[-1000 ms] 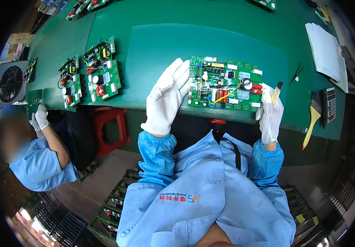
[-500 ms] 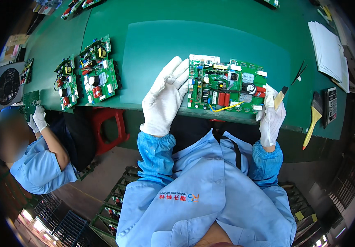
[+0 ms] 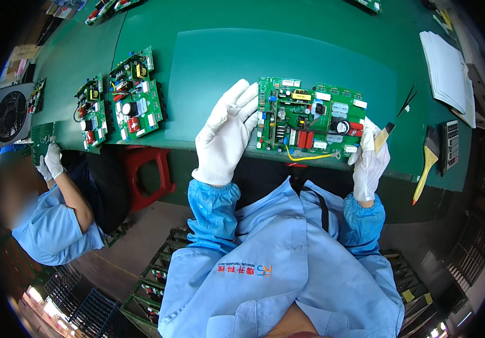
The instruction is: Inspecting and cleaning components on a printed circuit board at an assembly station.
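A green circuit board (image 3: 293,121) crowded with parts lies tilted between my gloved hands, above the table's near edge. It carries red capacitors, a black round part and a yellow wire (image 3: 310,158) with a ring end. My left hand (image 3: 225,127) is open, palm showing, fingers stretched out against the board's left edge; whether they bear its weight I cannot tell. My right hand (image 3: 370,158) is closed on the board's right edge. A small brush (image 3: 384,138) with a pale handle and dark tip sticks out between that hand's fingers.
More circuit boards (image 3: 135,104) stand on the green table (image 3: 220,50) at left, near a black fan (image 3: 11,116). At right are tweezers (image 3: 407,99), a yellow-handled brush (image 3: 427,163), a calculator (image 3: 450,143) and papers (image 3: 448,73). A co-worker (image 3: 59,208) sits left beside a red stool (image 3: 146,174).
The board has tilted: its face now turns more towards me and the pale strip along its far edge no longer shows. The wire's ring end has come into view. Both hands have shifted only slightly.
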The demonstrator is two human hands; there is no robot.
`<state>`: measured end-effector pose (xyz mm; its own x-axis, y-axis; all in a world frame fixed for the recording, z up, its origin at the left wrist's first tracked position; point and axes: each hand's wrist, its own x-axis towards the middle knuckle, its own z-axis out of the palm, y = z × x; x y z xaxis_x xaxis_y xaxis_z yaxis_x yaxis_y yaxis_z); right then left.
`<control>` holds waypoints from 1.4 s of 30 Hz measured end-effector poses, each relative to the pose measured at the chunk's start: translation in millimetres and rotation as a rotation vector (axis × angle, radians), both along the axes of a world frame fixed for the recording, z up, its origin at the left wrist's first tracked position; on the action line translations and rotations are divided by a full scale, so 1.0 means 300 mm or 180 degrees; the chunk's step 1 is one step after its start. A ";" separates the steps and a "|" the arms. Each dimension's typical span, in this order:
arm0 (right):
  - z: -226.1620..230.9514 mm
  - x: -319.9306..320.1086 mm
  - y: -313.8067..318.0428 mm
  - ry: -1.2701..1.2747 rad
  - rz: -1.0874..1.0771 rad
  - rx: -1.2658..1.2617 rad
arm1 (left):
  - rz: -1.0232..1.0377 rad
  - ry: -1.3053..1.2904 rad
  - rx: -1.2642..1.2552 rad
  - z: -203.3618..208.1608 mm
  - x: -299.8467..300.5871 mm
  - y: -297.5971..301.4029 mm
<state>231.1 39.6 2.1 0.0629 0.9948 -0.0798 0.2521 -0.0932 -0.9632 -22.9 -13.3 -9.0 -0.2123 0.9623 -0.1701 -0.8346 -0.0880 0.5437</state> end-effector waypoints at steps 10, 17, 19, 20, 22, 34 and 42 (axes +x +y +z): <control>-0.001 0.005 -0.003 0.0086 0.0027 0.0032 | 0.0048 0.0028 -0.0056 0.003 0.003 -0.005; -0.008 0.007 -0.003 0.0186 0.0003 -0.0032 | 0.0045 0.0076 -0.0077 0.007 0.002 -0.005; -0.009 0.010 -0.003 0.0161 0.0000 -0.0021 | 0.0026 0.0100 -0.0051 0.001 0.001 -0.005; -0.009 0.011 -0.002 0.0119 0.0014 0.0013 | 0.0020 0.0101 -0.0048 0.001 0.003 -0.004; -0.009 0.008 -0.001 0.0085 0.0034 0.0045 | 0.0046 0.0106 -0.0062 0.001 0.004 -0.006; -0.014 0.010 -0.002 0.0126 -0.0020 0.0028 | -0.0008 0.0126 0.0048 -0.014 -0.003 -0.009; -0.023 0.014 -0.003 0.0171 -0.0027 0.0012 | 0.0019 0.0127 -0.0016 -0.009 -0.001 -0.012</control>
